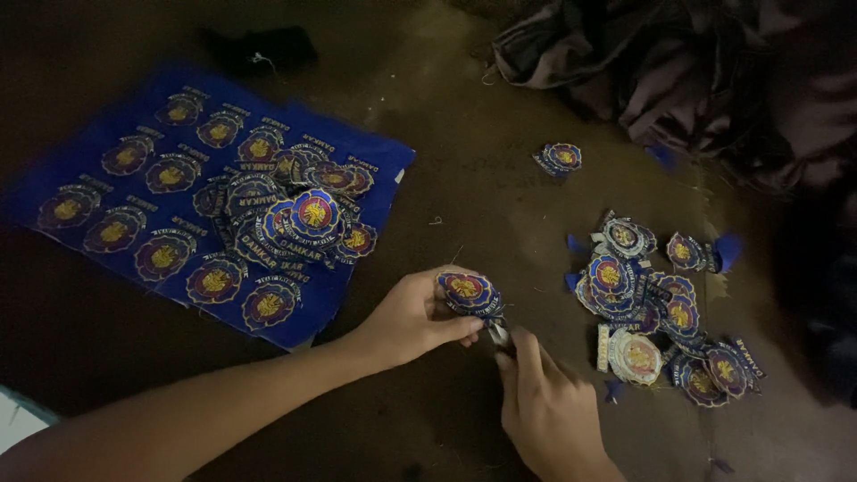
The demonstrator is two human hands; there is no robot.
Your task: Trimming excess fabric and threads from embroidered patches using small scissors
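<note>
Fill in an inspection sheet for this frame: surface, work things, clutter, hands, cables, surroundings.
Surface: dark brown floor, dimly lit.
Work things: round badge in left hand; right hand pinches a small metal tool at its lower edge.
Clutter: cut badge heap; lone badge; blue sheet of uncut badges with a pile on it; blue scraps.
Hands: both in a closed grip.
Cables: nothing seen.
Surroundings: crumpled dark cloth.
</note>
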